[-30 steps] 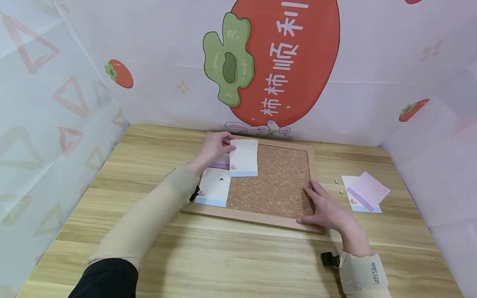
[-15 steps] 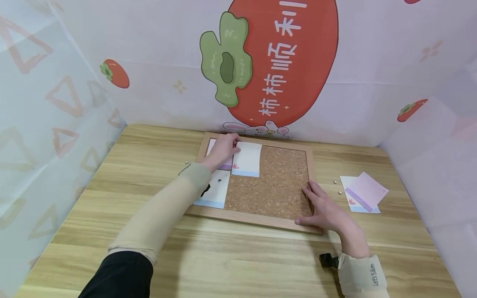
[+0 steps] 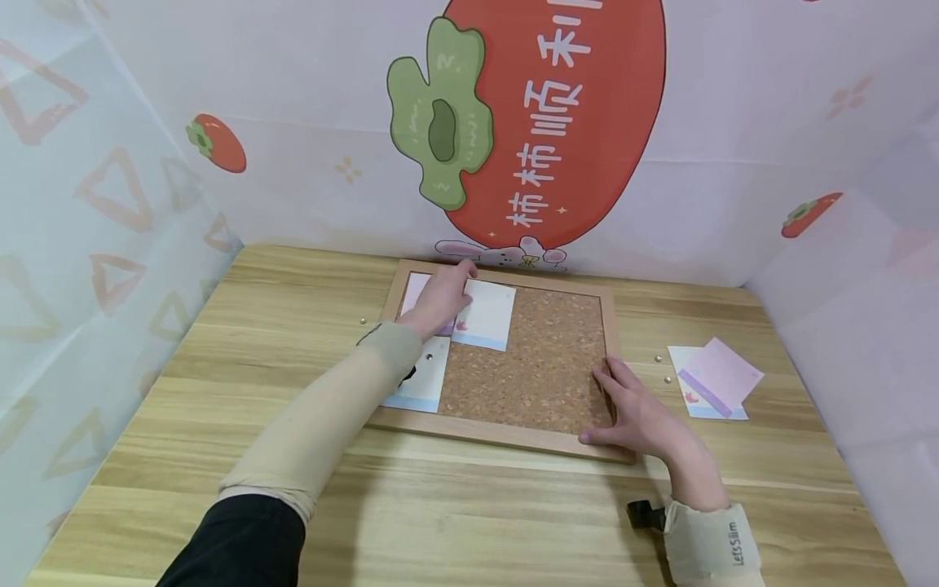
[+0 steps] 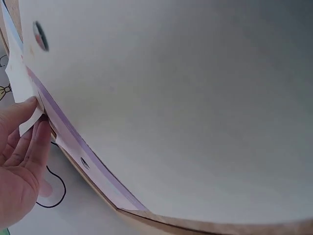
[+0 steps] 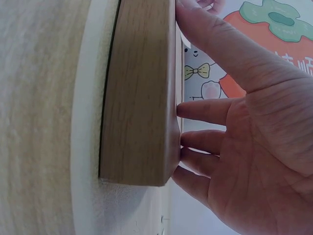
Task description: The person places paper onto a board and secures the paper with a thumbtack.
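Observation:
My left hand [image 3: 442, 298] pinches a white note sheet [image 3: 488, 312] with a blue bottom strip by its upper left corner. In the left wrist view, thumb and fingers meet at the sheet's edge. The sheet lies over the upper middle of a wood-framed cork board [image 3: 539, 371]. Left of it is a lilac note [image 3: 414, 289], partly hidden by the hand; below that sits another white note [image 3: 434, 379] with a silver pushpin [image 3: 429, 356] in it. My right hand [image 3: 637, 412] rests at the board's lower right corner, its fairly straight fingers touching the wooden frame [image 5: 139, 98].
Right of the board, a lilac note [image 3: 722, 375] overlaps a white note [image 3: 680, 359] on the wooden table [image 3: 455, 522]. Two pushpins [image 3: 658, 359] lie beside them, and another pin [image 3: 363, 321] is left of the board. A printed cloth backdrop [image 3: 308, 187] stands behind.
My left hand has shifted slightly right over the board's top edge, and the white note now lies closer beside the lilac note. The right hand keeps its place at the corner.

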The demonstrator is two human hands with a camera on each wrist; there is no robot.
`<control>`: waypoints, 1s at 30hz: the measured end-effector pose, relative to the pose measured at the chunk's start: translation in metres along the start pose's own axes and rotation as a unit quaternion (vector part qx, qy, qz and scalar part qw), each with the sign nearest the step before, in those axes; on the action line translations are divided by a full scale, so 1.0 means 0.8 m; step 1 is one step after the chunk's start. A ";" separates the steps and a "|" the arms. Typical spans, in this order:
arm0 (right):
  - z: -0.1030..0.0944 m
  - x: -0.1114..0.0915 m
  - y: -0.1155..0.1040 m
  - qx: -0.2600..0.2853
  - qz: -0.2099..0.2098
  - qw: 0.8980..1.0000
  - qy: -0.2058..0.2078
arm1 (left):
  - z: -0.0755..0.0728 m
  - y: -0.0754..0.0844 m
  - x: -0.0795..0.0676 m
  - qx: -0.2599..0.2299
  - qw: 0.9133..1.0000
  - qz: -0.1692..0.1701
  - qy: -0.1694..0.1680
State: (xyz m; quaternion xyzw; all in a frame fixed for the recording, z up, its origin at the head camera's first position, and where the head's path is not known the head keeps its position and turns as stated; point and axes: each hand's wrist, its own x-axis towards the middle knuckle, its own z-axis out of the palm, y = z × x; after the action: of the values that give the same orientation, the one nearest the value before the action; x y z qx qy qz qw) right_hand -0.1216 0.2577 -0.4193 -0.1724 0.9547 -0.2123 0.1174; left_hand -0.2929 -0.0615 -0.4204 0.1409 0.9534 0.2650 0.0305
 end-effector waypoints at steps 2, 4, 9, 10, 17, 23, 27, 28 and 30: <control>0.000 0.000 0.000 0.001 -0.001 1.000 0.001 | 0.000 0.001 0.000 0.016 1.000 0.006 -0.001; 0.000 -0.001 0.000 0.002 -0.001 1.000 0.002 | 0.000 0.002 0.001 0.038 0.999 0.014 -0.001; 0.000 -0.001 -0.001 0.003 -0.003 1.000 0.001 | -0.003 0.004 -0.001 0.070 0.997 0.016 -0.019; 0.000 -0.001 -0.001 0.003 -0.003 1.000 0.001 | -0.004 0.005 -0.002 0.069 0.997 0.013 -0.026; 0.000 0.000 0.000 0.001 -0.006 1.000 0.000 | -0.011 0.008 -0.007 0.106 0.991 0.030 -0.073; 0.001 0.000 0.001 0.002 -0.007 1.000 0.001 | -0.012 0.008 -0.009 0.116 0.989 0.038 -0.086; 0.001 0.000 0.001 0.003 -0.005 1.000 0.001 | -0.011 0.006 -0.009 0.112 0.990 0.034 -0.084; 0.000 0.000 0.001 0.003 -0.005 1.000 0.001 | -0.011 0.006 -0.009 0.112 0.990 0.033 -0.083; 0.000 -0.001 0.000 0.004 -0.005 1.000 0.001 | -0.011 0.005 -0.008 0.111 0.990 0.030 -0.084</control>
State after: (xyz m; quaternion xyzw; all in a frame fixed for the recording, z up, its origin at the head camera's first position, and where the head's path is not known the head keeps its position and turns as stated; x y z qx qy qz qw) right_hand -0.1211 0.2580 -0.4194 -0.1765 0.9531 -0.2166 0.1165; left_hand -0.2867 -0.0639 -0.4110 0.1940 0.9662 0.1459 0.0865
